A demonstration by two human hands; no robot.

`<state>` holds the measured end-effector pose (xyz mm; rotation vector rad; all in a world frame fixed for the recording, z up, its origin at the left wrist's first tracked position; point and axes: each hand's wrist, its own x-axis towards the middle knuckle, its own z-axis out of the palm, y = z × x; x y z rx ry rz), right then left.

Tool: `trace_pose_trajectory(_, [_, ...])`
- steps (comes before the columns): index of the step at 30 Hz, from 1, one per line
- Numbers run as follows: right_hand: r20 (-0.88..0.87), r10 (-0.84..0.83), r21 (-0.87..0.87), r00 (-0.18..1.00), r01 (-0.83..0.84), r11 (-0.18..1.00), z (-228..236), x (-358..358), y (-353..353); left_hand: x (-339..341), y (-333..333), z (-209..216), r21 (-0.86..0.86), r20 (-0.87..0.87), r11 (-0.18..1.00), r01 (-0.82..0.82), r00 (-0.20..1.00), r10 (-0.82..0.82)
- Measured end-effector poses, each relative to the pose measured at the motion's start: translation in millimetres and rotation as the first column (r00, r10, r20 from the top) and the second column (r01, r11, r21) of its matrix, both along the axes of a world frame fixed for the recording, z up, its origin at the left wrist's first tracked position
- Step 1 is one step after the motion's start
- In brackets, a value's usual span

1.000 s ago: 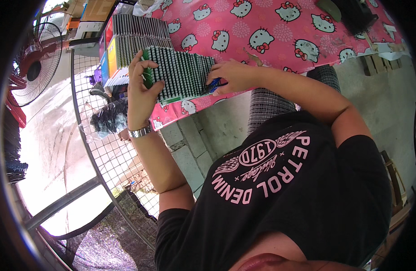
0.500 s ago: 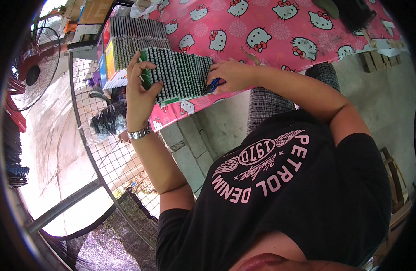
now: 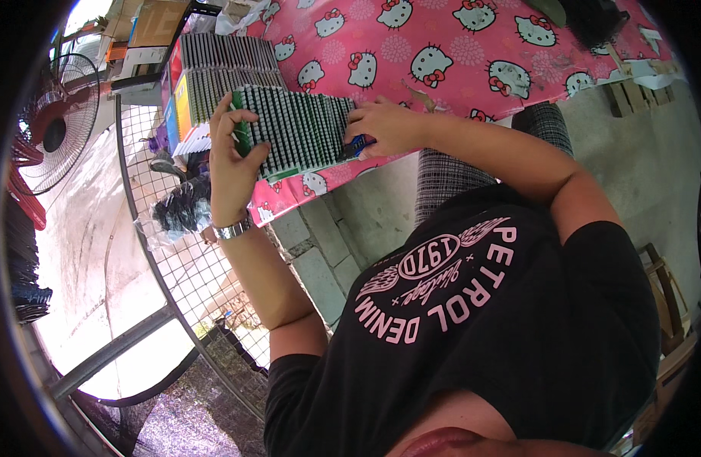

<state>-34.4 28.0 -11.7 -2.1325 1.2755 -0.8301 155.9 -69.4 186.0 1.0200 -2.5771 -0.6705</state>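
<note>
A row of spiral-bound notebooks (image 3: pixel 301 129) stands packed together near the table's front edge, their wire bindings facing up. A green cover shows at its left end and a dark blue cover (image 3: pixel 358 146) at its right end. My left hand (image 3: pixel 235 152) grips the left end, fingers over the green cover and thumb on the bindings near the front. At the opposite end my right hand (image 3: pixel 385 126) is curled against the blue cover, its fingertips partly hidden. Between them, both hands hold the row together.
Taller stacks of spiral notebooks (image 3: pixel 228 65) with coloured covers stand behind, at the back left. A pink patterned cloth (image 3: pixel 442 46) covers the table. To the left are a wire mesh (image 3: pixel 206 282) and a fan (image 3: pixel 57 133). A dark patterned cushioned seat (image 3: pixel 453 186) sits by the table edge.
Hardly anything differs. The view has shifted slightly, and my left thumb and fingers have moved a little on the notebooks. My right hand stays at the right end.
</note>
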Motion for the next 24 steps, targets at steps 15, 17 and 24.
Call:
trace_pose_trajectory(15, [0.104,-0.033,-0.09,0.994,0.043,0.995,-12,2,3,-1,3,2,-0.002,0.008,1.0,-0.018,1.0,0.018])
trace_pose_trajectory(17, [0.048,0.129,0.265,0.99,-0.137,0.954,-10,3,-13,-4,2,2,0.001,0.002,1.0,-0.005,1.0,0.005])
trace_pose_trajectory(24, [0.189,-0.076,-0.275,0.979,0.127,0.953,-28,3,6,-2,3,2,0.035,-0.017,0.999,-0.021,1.0,0.022])
